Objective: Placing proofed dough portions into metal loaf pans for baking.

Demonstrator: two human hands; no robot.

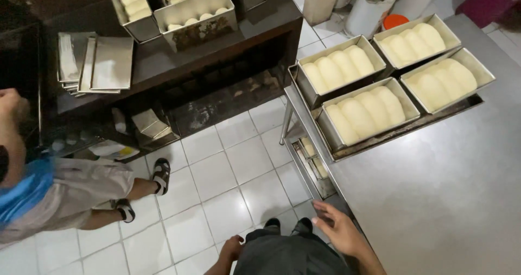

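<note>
At the near edge of the steel bench (pixel 434 199) the person's right hand (pixel 339 229) rests open, fingers spread flat on the corner, holding nothing. The left hand (pixel 232 248) hangs low beside the dark trousers, fingers loosely curled and empty as far as can be seen. The two hands are well apart.

Up and away from the right hand, at the far end of the bench, a shallow tray (pixel 404 131) carries four loaf tins (pixel 366 112), each filled with pale, risen dough in rounded lumps. The tray's left corner sits close to the bench edge, just above a lower rack (pixel 315 163) that holds more tins.

Further off from the left hand, across the white tiled floor (pixel 217 172), a dark shelf unit (pixel 217 52) holds more tins of dough (pixel 195 14) and a stack of flat metal lids (pixel 97 63). A second person (pixel 59 188) in a blue top and sandals stands by it.

A judgement on risk: the dough looks fully proofed, so a knock against the tray or a careless drag could deflate it; the tray's place near the edge means a bump could tip a tin to the floor. Two people on a narrow floor could also collide.

Beyond the tins stand a tall brown paper sack (pixel 320 1) and a white tub with an orange lid (pixel 394 21) beside it. No label is readable.
</note>
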